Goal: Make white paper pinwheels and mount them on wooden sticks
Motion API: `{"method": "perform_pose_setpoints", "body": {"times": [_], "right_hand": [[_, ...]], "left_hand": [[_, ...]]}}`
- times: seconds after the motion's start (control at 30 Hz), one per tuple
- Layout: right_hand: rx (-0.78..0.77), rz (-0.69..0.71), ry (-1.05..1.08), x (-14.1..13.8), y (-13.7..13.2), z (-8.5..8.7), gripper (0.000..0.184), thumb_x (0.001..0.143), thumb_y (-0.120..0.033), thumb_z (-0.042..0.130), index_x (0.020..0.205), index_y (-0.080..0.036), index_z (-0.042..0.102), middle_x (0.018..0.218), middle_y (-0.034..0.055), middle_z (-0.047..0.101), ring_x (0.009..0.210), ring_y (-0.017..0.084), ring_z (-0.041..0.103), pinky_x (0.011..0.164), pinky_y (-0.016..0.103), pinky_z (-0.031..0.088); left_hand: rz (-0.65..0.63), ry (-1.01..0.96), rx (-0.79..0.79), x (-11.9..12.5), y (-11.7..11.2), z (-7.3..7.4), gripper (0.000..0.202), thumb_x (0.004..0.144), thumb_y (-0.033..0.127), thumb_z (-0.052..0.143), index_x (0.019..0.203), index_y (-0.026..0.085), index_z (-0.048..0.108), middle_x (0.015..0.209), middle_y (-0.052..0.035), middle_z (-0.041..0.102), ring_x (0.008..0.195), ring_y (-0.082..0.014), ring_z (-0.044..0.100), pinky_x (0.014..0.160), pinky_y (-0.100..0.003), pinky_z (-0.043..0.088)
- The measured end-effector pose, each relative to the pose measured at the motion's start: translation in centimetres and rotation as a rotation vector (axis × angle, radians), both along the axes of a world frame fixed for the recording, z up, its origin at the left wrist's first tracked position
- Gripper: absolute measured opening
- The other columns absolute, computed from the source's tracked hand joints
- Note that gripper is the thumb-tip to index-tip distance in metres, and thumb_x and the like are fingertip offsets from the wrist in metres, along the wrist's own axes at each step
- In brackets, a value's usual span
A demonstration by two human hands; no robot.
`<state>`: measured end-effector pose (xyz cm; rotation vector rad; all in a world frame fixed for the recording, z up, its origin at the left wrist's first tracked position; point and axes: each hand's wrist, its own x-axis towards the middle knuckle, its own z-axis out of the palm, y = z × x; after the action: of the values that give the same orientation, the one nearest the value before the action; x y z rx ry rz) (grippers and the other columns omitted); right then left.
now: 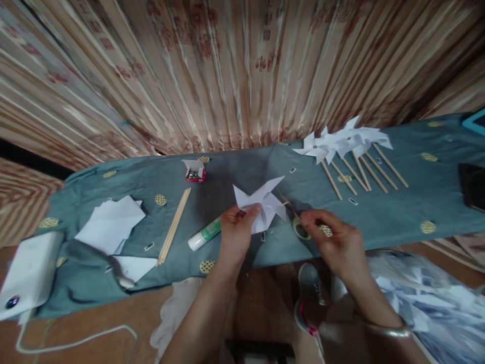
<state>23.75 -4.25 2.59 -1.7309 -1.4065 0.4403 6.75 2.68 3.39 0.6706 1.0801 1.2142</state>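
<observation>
My left hand (237, 230) is closed in a pinch on a white paper pinwheel (263, 202), held just above the blue-grey cloth (379, 212). My right hand (333, 240) rests to its right with fingers curled over a roll of tape (301, 228); whether it grips the roll is hidden. Small scissors (288, 203) lie between pinwheel and tape. A glue stick (204, 234) lies left of my left hand.
Several finished pinwheels on wooden sticks (348, 146) lie at the back right. Loose sticks (175, 225), white paper sheets (111, 222), a small red pin box (195, 172) and a white device (28, 273) lie to the left. A dark phone (473, 187) is at far right. A curtain hangs behind.
</observation>
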Motion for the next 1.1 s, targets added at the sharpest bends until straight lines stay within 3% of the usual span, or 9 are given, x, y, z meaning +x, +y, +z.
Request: {"method": "perform_pose_setpoints", "body": {"times": [0.07,0.17,0.3,0.4,0.67,1.1], "right_hand": [[0.068,-0.071,0.197,0.5,-0.2,1.2,0.005,0.080,-0.029,0.067,0.084,-0.025,0.069,0.077,-0.0006,0.070,0.072,0.018,0.064,0.069,0.032,0.051],[0.131,0.007,0.388,-0.4,-0.2,2.2,0.003,0.078,-0.024,0.070,0.080,-0.026,0.069,0.084,-0.0005,0.071,0.083,0.018,0.067,0.081,0.034,0.052],[0.110,0.057,0.316,-2.1,-0.2,2.1,0.004,0.079,-0.023,0.069,0.080,-0.026,0.070,0.128,0.0040,0.060,0.121,0.024,0.055,0.104,0.043,0.040],[0.090,0.045,0.289,-2.5,-0.1,1.8,0.002,0.079,-0.024,0.069,0.078,-0.025,0.069,0.143,0.0030,0.049,0.134,0.026,0.043,0.112,0.048,0.031],[0.056,0.060,0.314,-2.3,0.3,1.1,0.003,0.080,-0.028,0.068,0.079,-0.025,0.069,0.147,0.0032,0.046,0.140,0.026,0.037,0.115,0.049,0.025],[-0.027,0.118,0.497,-2.5,0.9,0.8,0.005,0.078,-0.030,0.069,0.080,-0.025,0.069,0.144,0.0050,0.049,0.142,0.027,0.034,0.113,0.049,0.031]], "left_hand": [[-0.027,0.032,-0.007,0.5,-0.1,-0.1,0.020,0.054,0.029,0.083,0.067,0.016,0.075,0.066,-0.0018,0.073,0.057,-0.0134,0.061,0.058,-0.024,0.047],[-0.077,0.050,-0.026,1.3,-0.5,0.0,0.019,0.052,0.027,0.083,0.065,0.016,0.075,0.060,-0.0009,0.071,0.052,-0.0124,0.058,0.052,-0.023,0.044],[-0.120,0.036,-0.034,2.1,-1.0,0.5,0.016,0.051,0.026,0.081,0.064,0.018,0.075,0.062,-0.0009,0.072,0.052,-0.0123,0.057,0.053,-0.024,0.045],[-0.170,0.050,-0.030,2.2,-1.3,0.8,0.016,0.052,0.028,0.082,0.064,0.018,0.076,0.064,-0.0013,0.073,0.054,-0.0129,0.058,0.055,-0.025,0.046],[-0.256,0.043,-0.038,1.8,-1.8,0.5,0.023,0.054,0.032,0.084,0.069,0.017,0.077,0.065,-0.0023,0.072,0.056,-0.0129,0.058,0.057,-0.025,0.046],[-0.259,0.014,-0.063,1.3,-1.5,0.6,0.024,0.052,0.033,0.086,0.067,0.018,0.076,0.064,-0.0022,0.072,0.054,-0.0118,0.056,0.055,-0.024,0.045]]}}
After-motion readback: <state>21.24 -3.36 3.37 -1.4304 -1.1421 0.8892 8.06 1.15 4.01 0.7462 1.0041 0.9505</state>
